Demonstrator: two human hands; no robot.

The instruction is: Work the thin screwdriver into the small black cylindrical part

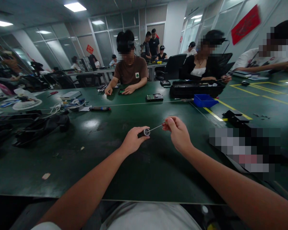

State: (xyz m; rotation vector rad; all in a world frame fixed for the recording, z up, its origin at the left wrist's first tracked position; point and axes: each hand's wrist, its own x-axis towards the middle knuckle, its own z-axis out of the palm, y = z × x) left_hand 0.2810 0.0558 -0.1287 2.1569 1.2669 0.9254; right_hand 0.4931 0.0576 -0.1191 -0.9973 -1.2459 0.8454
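Above the middle of the green table, my left hand [132,140] is closed around a small dark cylinder [147,132] with a silvery round end facing me. Most of the cylinder's body is hidden behind my fingers. My right hand [179,132] pinches a thin metal rod [156,127], perhaps a screwdriver shaft or tweezers; its handle end is covered by the fingers. The rod slants down to the left, and its tip meets the open round end of the cylinder. Whether the tip is inside or only touching the rim, I cannot tell.
A pen-like electric tool [100,109] lies beyond my left hand. Farther off are a hard drive [154,97], a blue bin [204,100] and a long black housing [194,89]. Black parts [42,127] lie at left. Co-workers sit across the green table [91,172].
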